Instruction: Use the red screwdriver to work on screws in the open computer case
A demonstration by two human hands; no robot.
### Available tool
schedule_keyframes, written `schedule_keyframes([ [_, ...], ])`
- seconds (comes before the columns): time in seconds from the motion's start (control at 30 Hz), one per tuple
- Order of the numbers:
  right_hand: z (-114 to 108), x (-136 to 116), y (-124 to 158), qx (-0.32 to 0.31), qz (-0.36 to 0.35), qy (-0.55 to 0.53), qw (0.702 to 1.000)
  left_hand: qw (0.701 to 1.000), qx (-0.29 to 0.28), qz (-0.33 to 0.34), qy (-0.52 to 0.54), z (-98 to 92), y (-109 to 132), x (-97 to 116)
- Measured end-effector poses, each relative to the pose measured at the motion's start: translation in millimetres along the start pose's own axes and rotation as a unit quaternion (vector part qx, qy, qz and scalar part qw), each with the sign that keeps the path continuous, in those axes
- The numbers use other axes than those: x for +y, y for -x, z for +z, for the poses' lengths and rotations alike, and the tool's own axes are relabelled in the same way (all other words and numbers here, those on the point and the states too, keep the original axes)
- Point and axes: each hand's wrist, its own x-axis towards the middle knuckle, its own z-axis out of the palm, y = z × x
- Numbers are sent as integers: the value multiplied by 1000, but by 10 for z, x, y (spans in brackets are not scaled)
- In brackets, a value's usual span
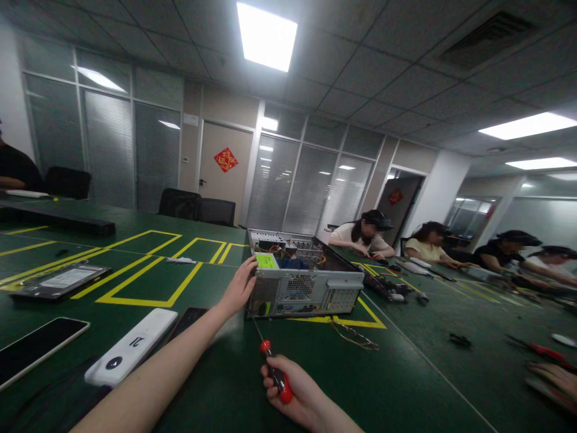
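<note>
An open metal computer case [311,291] lies on the green table, its rear panel facing me and coloured wires showing inside. My left hand [241,285] rests against its left corner, fingers on the edge beside a yellow-green label [267,261]. In my right hand [293,385], closed around the handle, is a red and black screwdriver [278,377]. The screwdriver's shaft points up and away, its tip near the lower left corner of the case. Whether the tip touches the case I cannot tell.
To the left lie a hard drive [67,279], a phone [40,346] and a white device marked 21 [133,349]. Glasses [354,335] sit before the case. Cables [390,288], pliers [541,349] and several people are at the right.
</note>
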Motion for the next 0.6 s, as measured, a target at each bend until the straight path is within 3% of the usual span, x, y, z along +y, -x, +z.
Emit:
schedule_keyframes([
  [0.27,14,49,5,-44,58,7,997,1000,0,3,-3,4,3,-7],
  [0.6,-6,-66,21,-45,58,-98,992,1000,0,-3,-6,2,5,2],
])
